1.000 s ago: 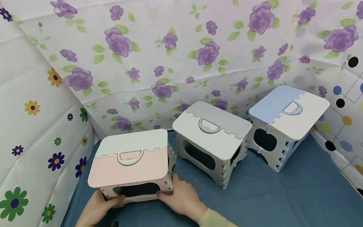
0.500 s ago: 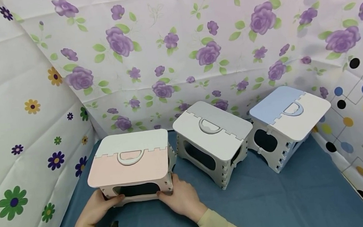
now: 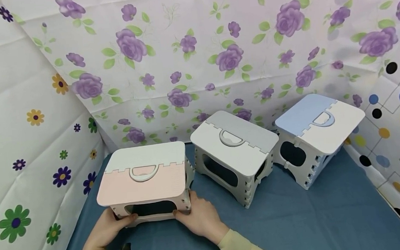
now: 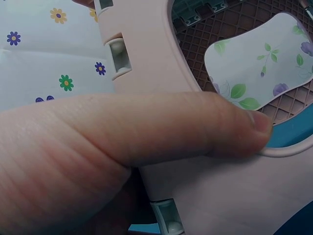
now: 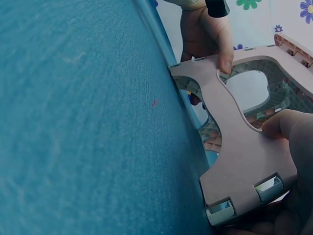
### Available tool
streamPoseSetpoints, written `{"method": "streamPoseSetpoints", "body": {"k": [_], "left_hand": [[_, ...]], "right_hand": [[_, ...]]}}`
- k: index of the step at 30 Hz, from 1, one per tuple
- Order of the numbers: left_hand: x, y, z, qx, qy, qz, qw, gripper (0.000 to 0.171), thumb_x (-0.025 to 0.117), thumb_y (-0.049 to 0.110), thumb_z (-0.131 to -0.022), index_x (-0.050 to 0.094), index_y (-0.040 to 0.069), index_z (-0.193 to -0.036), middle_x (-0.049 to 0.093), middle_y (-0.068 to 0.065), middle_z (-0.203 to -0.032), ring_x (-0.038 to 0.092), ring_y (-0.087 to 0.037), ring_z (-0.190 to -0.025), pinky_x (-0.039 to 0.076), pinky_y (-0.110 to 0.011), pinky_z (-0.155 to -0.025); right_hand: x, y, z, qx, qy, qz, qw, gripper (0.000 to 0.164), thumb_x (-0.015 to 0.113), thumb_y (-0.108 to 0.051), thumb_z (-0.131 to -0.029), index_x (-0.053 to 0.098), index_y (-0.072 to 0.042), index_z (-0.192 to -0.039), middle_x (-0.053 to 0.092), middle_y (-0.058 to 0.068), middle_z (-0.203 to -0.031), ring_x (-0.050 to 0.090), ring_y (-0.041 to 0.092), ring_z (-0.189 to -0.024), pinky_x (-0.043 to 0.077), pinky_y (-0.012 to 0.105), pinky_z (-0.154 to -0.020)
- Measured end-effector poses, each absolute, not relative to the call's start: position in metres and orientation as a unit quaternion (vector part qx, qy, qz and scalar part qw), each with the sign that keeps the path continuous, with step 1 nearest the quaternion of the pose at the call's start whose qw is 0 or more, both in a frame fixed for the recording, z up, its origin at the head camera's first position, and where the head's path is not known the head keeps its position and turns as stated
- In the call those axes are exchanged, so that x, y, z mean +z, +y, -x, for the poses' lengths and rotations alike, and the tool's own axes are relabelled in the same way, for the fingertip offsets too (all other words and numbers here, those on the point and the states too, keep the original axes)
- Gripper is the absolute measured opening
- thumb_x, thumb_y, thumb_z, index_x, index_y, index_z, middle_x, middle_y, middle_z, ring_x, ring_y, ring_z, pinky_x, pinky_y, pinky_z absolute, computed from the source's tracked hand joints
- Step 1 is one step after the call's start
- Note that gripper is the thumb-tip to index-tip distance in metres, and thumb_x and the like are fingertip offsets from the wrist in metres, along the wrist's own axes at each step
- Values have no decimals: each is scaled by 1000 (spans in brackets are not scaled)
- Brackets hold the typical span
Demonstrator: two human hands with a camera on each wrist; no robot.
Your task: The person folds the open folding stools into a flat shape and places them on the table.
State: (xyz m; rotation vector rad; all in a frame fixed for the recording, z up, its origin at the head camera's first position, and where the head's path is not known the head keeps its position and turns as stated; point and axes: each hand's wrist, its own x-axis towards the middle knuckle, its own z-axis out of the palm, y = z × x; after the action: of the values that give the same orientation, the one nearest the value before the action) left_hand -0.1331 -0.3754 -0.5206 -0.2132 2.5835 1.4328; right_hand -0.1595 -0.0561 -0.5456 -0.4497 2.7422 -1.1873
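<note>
A pink and white folding step stool stands unfolded at the left of the blue cloth, its handle toward the person. My left hand grips the lower left corner of its front leg panel, the thumb lying over the panel in the left wrist view. At the panel's lower right corner, my right hand holds on with its thumb at the edge of the oval opening. In the right wrist view both hands clasp the pink panel from its two sides, and its feet meet the cloth. The fingers behind the panel are mostly hidden.
A grey and white folding stool stands right of the pink one, and a blue and white folding stool stands farther right near the back. A flowered sheet hangs behind. The blue cloth covers the surface in front.
</note>
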Motion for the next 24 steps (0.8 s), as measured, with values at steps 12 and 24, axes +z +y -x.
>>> {"method": "streamPoseSetpoints", "body": {"k": [12, 24], "left_hand": [[-520, -374, 133, 489, 865, 69, 86, 82, 84, 23, -96, 33, 2, -158, 56, -27, -145, 63, -29, -114, 56, -32, -84], [-522, -373, 133, 491, 867, 53, 66, 89, 86, 21, -94, 30, 2, -161, 50, -30, -153, 59, -39, -129, 55, -30, -89]], "right_hand": [[-546, -56, 161, -395, 904, 148, 65, 83, 73, -56, -95, 52, 4, -149, 73, 15, -121, 74, 28, -98, 60, 48, -76], [-545, -54, 161, -397, 902, 154, 66, 79, 72, -59, -95, 57, 2, -142, 74, 12, -112, 73, 24, -87, 58, 45, -68]]}}
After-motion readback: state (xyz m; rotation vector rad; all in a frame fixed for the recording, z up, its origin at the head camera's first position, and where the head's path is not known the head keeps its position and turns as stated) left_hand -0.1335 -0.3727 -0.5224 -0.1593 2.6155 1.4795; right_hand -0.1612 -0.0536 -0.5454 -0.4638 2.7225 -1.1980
